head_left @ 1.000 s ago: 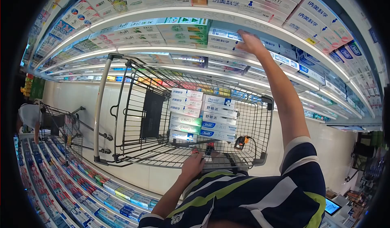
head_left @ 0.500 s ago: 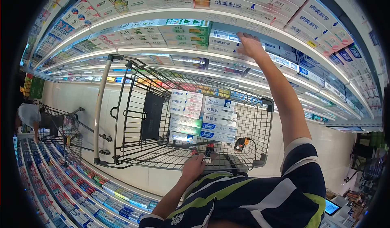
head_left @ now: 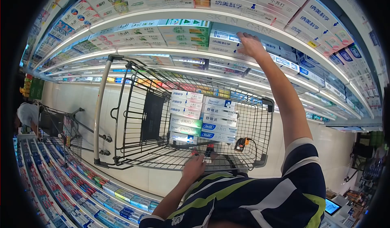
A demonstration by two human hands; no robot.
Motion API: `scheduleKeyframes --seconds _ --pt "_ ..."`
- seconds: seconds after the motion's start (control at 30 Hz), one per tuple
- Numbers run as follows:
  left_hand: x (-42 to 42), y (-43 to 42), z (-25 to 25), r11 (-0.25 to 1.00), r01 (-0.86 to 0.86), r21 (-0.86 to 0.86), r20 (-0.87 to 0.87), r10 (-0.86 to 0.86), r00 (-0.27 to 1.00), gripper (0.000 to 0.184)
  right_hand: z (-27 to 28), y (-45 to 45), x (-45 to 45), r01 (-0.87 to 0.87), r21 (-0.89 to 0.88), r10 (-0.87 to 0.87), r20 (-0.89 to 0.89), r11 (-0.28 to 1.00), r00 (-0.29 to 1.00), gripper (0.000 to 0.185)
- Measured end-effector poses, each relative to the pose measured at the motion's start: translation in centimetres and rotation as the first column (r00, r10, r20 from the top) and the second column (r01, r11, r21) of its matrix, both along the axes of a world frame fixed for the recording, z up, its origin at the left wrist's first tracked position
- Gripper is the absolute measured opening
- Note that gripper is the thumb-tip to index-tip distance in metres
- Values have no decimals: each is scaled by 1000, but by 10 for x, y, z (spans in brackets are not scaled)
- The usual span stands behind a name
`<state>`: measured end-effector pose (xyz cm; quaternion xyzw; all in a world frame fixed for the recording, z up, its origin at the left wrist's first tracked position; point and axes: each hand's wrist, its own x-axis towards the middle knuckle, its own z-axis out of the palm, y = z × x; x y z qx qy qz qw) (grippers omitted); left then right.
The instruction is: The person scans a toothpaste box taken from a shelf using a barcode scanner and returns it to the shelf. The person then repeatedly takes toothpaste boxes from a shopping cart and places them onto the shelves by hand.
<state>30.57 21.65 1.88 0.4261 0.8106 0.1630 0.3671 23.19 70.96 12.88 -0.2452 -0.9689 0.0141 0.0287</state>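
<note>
My right hand (head_left: 250, 45) reaches onto a middle shelf, its fingers spread and bent over the top of white-and-blue toothpaste boxes (head_left: 224, 42); the boxes stay on the shelf. My left hand (head_left: 193, 165) rests at the near rim of the shopping cart (head_left: 266, 142), its fingers curled, and what they close on is too small to make out. Inside the cart two stacks of toothpaste boxes stand side by side: the left stack (head_left: 186, 111) white, pink and green, the right stack (head_left: 219, 120) white and blue. A small black-and-orange device (head_left: 242, 144) with a cable lies near them.
Shelves full of boxes (head_left: 183, 33) curve across the top. Another shelf of packaged goods (head_left: 81, 179) runs along the lower left. At the far left a person (head_left: 27, 115) stands by a second cart (head_left: 61, 132). A lit screen (head_left: 332, 206) shows at the lower right.
My right hand has shifted very slightly right over the same boxes. My left hand has barely moved. The other person's arm at the far left has drawn back from the lower shelf.
</note>
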Motion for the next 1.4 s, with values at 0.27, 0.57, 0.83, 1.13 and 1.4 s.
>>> scheduleKeyframes --seconds 0.27,0.57,0.83,1.13,1.4 --pt "4 -2 -3 995 -23 95 -74 30 997 24 1 -1 1 -17 11 17 6 1000 1000 65" --pt "4 -2 -6 995 -24 97 -62 30 998 23 -10 6 0 -28 99 31 -30 995 999 72" --pt "-1 1 2 995 -48 87 18 47 999 28 -4 -39 29 -142 89 168 -567 986 807 60" --pt "-98 30 -83 788 -598 -145 697 510 503 54 -196 -249 103 95 -939 -506 -92 332 858 46" --pt "-214 73 -244 595 -784 -180 447 759 473 74 -317 -319 57 421 -904 -555 386 -70 737 53"
